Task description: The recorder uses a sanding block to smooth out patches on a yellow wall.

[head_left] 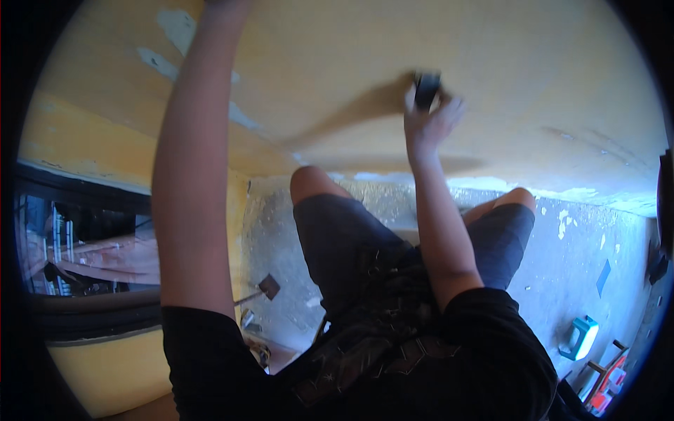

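Your right hand [430,116] closed around small dark tool [427,89], pressed flat against yellow wall [337,56]. Your left hand out of frame past top edge, grip cannot tell; arm raised along wall. Below: grey floor [583,245], trowel [265,288], teal tool [581,337].

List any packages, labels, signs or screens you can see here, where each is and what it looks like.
No clear label, sign or screen shows.
Teal boxy container: on the floor at lower right, pale top.
Red and orange item: floor at the far lower right edge, maybe packaging, too small to tell.
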Demonstrator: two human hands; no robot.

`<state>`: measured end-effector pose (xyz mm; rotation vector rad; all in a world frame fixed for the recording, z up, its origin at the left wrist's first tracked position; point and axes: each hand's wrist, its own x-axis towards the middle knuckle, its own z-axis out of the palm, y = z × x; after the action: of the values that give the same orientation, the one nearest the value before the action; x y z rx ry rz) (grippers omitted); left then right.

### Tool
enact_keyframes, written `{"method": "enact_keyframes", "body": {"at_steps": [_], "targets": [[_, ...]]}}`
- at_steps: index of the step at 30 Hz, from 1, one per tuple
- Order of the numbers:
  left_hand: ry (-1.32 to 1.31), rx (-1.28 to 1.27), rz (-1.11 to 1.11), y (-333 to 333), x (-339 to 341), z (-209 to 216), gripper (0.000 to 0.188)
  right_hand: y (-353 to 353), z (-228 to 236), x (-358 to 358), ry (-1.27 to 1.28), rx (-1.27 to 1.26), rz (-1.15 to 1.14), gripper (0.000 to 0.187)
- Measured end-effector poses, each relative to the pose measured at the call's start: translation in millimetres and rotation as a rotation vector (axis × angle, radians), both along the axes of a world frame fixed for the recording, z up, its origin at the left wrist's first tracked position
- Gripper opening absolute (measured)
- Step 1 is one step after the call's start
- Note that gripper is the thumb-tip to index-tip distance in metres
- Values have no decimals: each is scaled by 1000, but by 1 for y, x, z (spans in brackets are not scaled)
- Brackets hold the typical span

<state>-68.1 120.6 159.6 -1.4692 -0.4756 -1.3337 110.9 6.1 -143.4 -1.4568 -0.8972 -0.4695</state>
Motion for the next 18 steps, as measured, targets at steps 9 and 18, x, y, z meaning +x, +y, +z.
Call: {"method": "enact_keyframes", "body": {"at_steps": [9,18], "targets": [[-39,-21,124,-14,-12,2,44,4,72,-9,-41,95,-23,41],[-45,-45,37,-13,4,-11,43,-3,-2,1,-36,-95,-25,40]]}}
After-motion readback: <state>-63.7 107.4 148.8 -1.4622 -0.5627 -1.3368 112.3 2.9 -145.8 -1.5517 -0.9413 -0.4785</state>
